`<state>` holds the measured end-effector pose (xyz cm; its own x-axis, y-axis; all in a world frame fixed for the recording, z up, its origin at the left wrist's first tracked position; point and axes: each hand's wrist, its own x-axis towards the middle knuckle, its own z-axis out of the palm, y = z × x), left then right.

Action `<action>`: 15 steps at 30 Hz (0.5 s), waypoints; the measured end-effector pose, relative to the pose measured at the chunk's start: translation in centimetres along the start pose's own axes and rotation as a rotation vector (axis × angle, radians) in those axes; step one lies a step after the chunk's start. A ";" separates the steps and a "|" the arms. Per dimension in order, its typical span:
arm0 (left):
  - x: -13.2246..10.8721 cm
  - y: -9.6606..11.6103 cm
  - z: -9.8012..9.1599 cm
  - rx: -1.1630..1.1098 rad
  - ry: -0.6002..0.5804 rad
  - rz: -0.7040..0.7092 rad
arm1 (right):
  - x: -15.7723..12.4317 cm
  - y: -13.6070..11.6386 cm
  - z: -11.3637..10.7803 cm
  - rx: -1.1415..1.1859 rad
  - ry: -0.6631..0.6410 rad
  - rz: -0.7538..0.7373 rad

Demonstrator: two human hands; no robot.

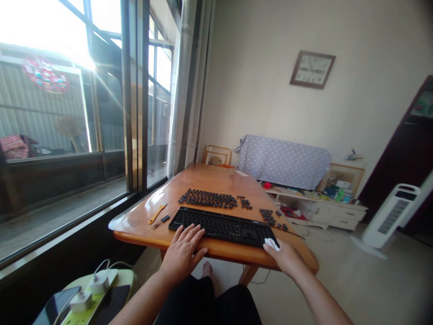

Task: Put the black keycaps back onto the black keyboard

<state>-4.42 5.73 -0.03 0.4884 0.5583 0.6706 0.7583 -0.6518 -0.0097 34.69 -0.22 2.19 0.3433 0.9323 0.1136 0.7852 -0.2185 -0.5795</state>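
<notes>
A black keyboard (223,225) with its keycaps off lies along the near edge of the wooden table. My left hand (186,246) rests flat on its front left edge, fingers stretched out. At the keyboard's right end, my right hand (282,255) pinches a crumpled white tissue (271,243) against the number-pad area. Behind the keyboard, loose black keycaps (209,198) are laid out in rows. Smaller groups of keycaps (267,215) lie farther right. To the left are a yellow-handled brush (157,214), a wire keycap puller (156,224) and a small black piece (165,218).
The wooden table (209,176) runs away toward the wall, beside a window. A green stool (130,280) at lower left carries a power strip with chargers (99,283) and a phone (113,303). A white tower fan (389,219) and a low cabinet (348,212) stand right.
</notes>
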 end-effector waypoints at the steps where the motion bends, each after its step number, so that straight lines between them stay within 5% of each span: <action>1: 0.1 0.0 0.0 0.000 -0.006 -0.007 | 0.0 0.0 0.1 -0.002 0.003 0.003; 10: -0.4 0.4 -1.8 -0.039 -0.009 -0.062 | -1.7 0.0 -0.1 0.025 0.152 0.050; 13: -0.7 1.1 -2.7 -0.090 0.053 -0.114 | -3.5 -2.4 0.0 0.223 0.215 -0.017; 15: -0.6 1.9 -3.3 -0.150 0.077 -0.134 | -4.5 -5.1 0.6 0.387 0.133 -0.095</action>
<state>-4.72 2.46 2.02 0.3490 0.6080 0.7131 0.7386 -0.6468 0.1900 28.79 -3.12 4.16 0.3619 0.8923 0.2698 0.5737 0.0149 -0.8189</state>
